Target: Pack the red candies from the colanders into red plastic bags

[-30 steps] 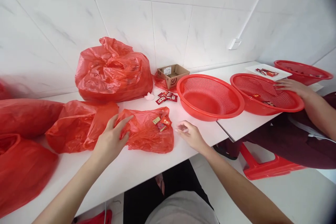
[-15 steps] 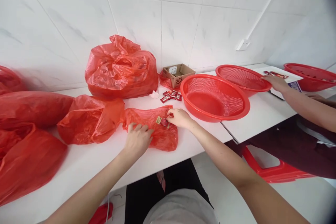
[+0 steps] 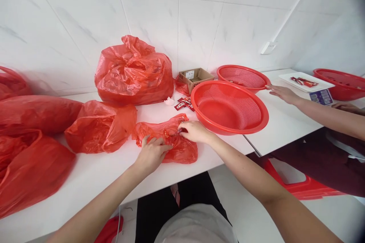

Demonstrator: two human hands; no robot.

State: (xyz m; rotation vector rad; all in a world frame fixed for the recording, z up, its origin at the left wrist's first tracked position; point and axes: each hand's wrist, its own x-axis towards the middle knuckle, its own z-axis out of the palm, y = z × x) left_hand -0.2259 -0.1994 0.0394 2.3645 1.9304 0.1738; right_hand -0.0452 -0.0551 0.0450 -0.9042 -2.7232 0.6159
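The flat red bag (image 3: 186,152) lies spread and wrinkled on the tabletop (image 3: 225,147) in front of you, near its close edge. On its upper right part sits a small dark packet (image 3: 182,130), mostly hidden by your right hand (image 3: 195,132). Those fingers are drawn nearly together and seem to pinch the packet between thumb and forefinger. Your left hand (image 3: 151,155) rests palm down on the bag's near-left part, fingers bent and slightly parted; you may have some film under them, but I cannot tell whether they grip it.

The step in hand looks like taking up packets from the bag. I judge that the next move calls for a firm pinch on the packet alone, with your left fingers keeping the thin film flat so it does not lift along.

Just beyond the bag lie several red packets (image 3: 180,105), near a crumpled pale scrap (image 3: 169,101). To the right stands the front basin (image 3: 219,112), with a second basin (image 3: 245,76) and a cardboard box (image 3: 190,84) behind it. An open red bag (image 3: 98,131) sits on your left, and a big bulging bag (image 3: 134,79) near the wall. At far right, a co-worker's hand (image 3: 282,93) reaches toward the second basin's rim.
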